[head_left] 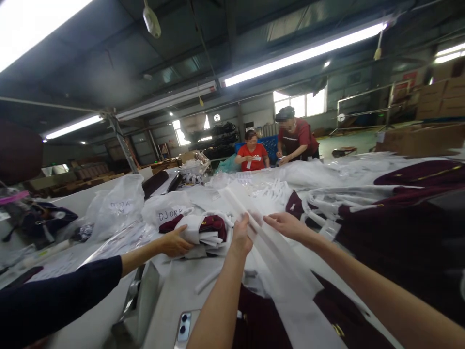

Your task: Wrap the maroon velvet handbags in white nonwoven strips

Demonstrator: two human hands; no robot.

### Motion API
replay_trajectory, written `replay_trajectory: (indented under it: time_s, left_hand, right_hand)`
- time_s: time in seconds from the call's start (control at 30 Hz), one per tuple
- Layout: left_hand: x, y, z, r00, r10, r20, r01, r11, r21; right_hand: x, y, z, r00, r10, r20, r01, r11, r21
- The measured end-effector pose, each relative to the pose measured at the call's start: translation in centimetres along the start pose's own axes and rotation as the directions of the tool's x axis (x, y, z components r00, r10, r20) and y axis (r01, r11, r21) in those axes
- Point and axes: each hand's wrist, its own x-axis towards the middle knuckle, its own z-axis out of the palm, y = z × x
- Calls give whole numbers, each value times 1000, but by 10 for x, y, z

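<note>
A long translucent white strip, like tissue paper or thin film (286,286), slants across the middle over a maroon garment (257,317) with gold lettering. My left hand (242,236) is closed on the strip's left side near its upper part. Close by on the right edge is my right hand (286,226), its fingers stretched towards the strip; whether they touch it is blurred. To the left, a co-worker's hand (176,242) in a navy sleeve rests on a folded maroon bundle (214,223) with a white paper band round it.
Maroon and dark garments (399,232) pile up at right. Labelled plastic bags (121,201) stand at left. A phone (184,327) and a metal fixture (140,300) sit on the near table. Two people (254,157) work across the table among white wrapping.
</note>
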Motion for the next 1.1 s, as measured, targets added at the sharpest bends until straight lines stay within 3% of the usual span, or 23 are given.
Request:
replay_trajectory:
  time_s: [0.07,0.2,0.37,0.53,0.7,0.83,0.97,1.03,1.1]
  left_hand:
    - [-14,4,2,1000,-6,25,6,1000,10]
    - [-33,7,5,999,-7,31,7,1000,0]
    - [-45,7,4,995,35,-94,-37,999,-21]
    - [-59,-1,0,991,23,-132,-26,999,-26]
    - [-79,-5,4,993,-30,-116,24,999,-47]
    - [-97,-3,4,992,-96,-77,95,995,-19]
    - [-114,-2,-6,972,-234,-36,237,965,116]
    - [-119,-4,-11,950,-308,-47,311,932,185]
    - [-121,-8,-11,933,-352,-69,358,908,218]
  right_hand:
    - [-10,-8,-1,990,-25,137,26,1000,-4]
    - [-33,-30,8,991,-80,103,90,990,-104]
    - [-62,-62,6,977,-165,137,198,937,-287]
    - [-85,-78,1,973,-105,204,181,899,-400]
    - [-105,-73,5,983,-68,170,139,884,-446]
    - [-124,-60,10,987,-132,88,158,867,-473]
    - [-140,-38,18,976,-215,8,189,838,-512]
    - [-144,-25,25,948,-316,-44,238,793,-560]
    - [-146,-11,33,878,-469,-101,305,708,-636]
